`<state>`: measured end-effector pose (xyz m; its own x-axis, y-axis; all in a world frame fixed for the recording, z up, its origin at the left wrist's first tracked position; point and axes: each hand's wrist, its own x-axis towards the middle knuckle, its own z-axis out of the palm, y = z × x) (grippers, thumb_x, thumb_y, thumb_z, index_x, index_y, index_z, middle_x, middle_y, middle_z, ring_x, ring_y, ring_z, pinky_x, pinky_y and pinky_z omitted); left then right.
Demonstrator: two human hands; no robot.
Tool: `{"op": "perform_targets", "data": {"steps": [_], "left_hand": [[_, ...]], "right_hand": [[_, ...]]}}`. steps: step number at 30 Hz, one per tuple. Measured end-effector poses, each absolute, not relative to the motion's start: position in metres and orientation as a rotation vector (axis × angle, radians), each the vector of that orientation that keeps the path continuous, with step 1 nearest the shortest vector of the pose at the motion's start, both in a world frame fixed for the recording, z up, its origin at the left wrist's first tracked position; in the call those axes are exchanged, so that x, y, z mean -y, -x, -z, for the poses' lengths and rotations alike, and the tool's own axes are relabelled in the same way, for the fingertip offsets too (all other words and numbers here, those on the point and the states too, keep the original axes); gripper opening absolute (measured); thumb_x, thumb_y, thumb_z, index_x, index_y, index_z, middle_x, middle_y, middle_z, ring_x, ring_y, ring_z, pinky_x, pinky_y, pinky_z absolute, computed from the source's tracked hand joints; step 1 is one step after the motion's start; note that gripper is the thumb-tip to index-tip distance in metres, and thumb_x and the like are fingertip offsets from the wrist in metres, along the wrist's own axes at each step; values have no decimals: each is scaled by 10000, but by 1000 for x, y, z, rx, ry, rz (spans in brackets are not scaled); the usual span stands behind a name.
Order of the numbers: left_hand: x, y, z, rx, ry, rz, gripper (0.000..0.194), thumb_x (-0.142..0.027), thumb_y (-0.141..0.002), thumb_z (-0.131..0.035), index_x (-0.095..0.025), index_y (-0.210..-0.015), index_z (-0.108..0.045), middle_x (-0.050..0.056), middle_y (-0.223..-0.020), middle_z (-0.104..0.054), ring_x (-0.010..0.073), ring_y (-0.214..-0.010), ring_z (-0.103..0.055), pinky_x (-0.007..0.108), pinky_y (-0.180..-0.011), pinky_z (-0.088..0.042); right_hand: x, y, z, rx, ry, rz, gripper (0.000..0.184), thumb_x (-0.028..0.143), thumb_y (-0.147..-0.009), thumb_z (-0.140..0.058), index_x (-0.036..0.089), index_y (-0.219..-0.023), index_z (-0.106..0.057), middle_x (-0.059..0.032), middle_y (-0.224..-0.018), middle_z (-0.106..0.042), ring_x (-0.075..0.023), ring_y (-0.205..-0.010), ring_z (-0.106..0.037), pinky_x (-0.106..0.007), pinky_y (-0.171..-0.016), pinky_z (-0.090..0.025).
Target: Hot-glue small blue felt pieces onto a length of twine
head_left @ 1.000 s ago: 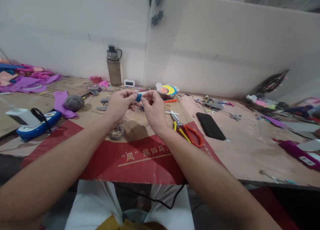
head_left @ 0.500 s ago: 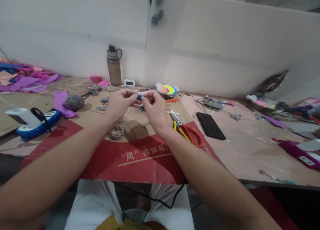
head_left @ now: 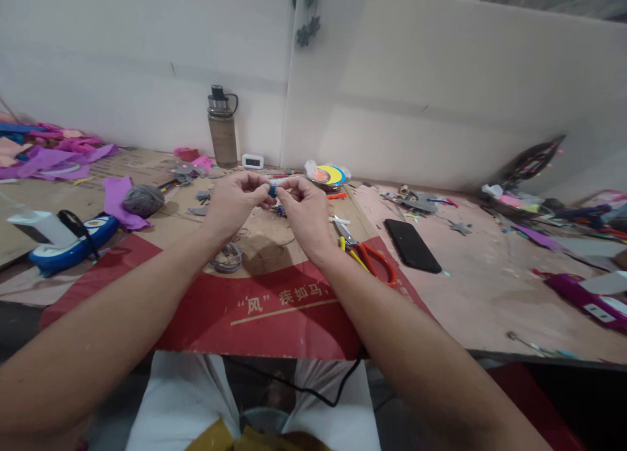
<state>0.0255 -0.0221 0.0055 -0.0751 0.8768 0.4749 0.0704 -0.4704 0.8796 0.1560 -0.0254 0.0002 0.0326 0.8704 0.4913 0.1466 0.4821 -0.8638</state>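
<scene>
Both of my hands are raised together over the middle of the table, above a brown and red cardboard sheet. My left hand and my right hand pinch a small blue piece between their fingertips. Most of the piece is hidden by the fingers. A small coil of grey wire lies on the cardboard just below my left wrist. Scissors with red and yellow handles lie right of my right wrist.
A black phone lies to the right of the scissors. At the back stand a brown bottle, a small white clock and a bowl. A grey yarn ball, purple scraps and a blue tool lie at the left.
My fingers have closed tighter round the blue piece, so less of it shows. The hands stay in the same place.
</scene>
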Motion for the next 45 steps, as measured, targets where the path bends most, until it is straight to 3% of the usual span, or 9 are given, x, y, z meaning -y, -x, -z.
{"op": "perform_targets", "data": {"steps": [14, 22, 35, 45], "left_hand": [[25, -21, -10, -1080, -1790, -1521, 24, -190, -754, -656, -170, -754, -668, 10, -632, -663, 104, -552, -608, 220, -563, -511], [19, -17, -8, -955, -1643, -1357, 72, -223, -756, -676, -153, -750, -659, 1, -508, -598, 87, -424, -512, 202, -429, -399], [15, -16, -6, -895, -1469, -1290, 76, -147, -740, -665, -113, -807, -678, 23, -600, -647, 89, -529, -583, 205, -532, -457], [22, -16, -11, -1037, -1549, -1217, 98, -230, -740, -675, -149, -719, -623, -23, -493, -546, 65, -416, -453, 195, -415, -318]], "right_hand": [[26, -160, -5, 1449, 981, -743, 72, 238, -742, -605, 178, -703, -615, 60, -558, -490, -73, -517, -380, -242, -526, -285], [21, -164, -1, 1456, 932, -856, 80, 249, -691, -592, 175, -664, -577, 87, -493, -374, -61, -483, -297, -236, -489, -231], [18, -163, 4, 1420, 913, -893, 80, 247, -669, -586, 168, -667, -573, 83, -506, -400, -54, -485, -312, -225, -487, -245], [22, -164, 4, 1485, 933, -863, 98, 263, -702, -601, 168, -691, -578, 79, -519, -407, -59, -497, -314, -228, -497, -243]]}}
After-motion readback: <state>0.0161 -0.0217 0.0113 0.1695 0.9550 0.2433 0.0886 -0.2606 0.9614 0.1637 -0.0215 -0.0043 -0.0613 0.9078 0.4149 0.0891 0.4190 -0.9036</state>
